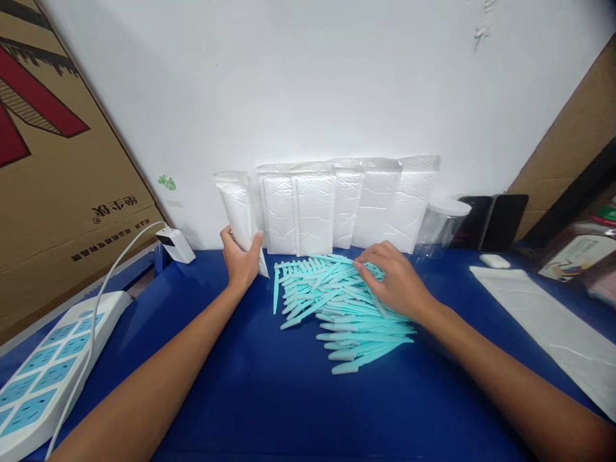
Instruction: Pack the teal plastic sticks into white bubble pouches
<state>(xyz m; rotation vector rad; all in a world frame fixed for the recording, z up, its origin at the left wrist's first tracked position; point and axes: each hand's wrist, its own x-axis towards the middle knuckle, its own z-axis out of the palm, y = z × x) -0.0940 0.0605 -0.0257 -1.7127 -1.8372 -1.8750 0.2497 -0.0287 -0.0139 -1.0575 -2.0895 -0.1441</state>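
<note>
My left hand (243, 258) is closed around a white bubble mailer (237, 205), holding it upright and slightly tilted near the wall. A pile of turquoise eyebrow razors (327, 295) with pale caps lies spread on the blue table (269, 391). Over the pile's upper right part is my right hand (392, 276), thumb and forefinger pinched on the end of one razor (337, 259). That hand covers some of the razors beneath it.
Several white bubble mailers (315, 212) lean against the wall. Right of them stand a clear lidded jar (439, 228) and two dark phone-like slabs (503, 223). Another flat white mailer (548, 327) lies far right. A power strip (62, 359), cable and charger (177, 245) occupy the left.
</note>
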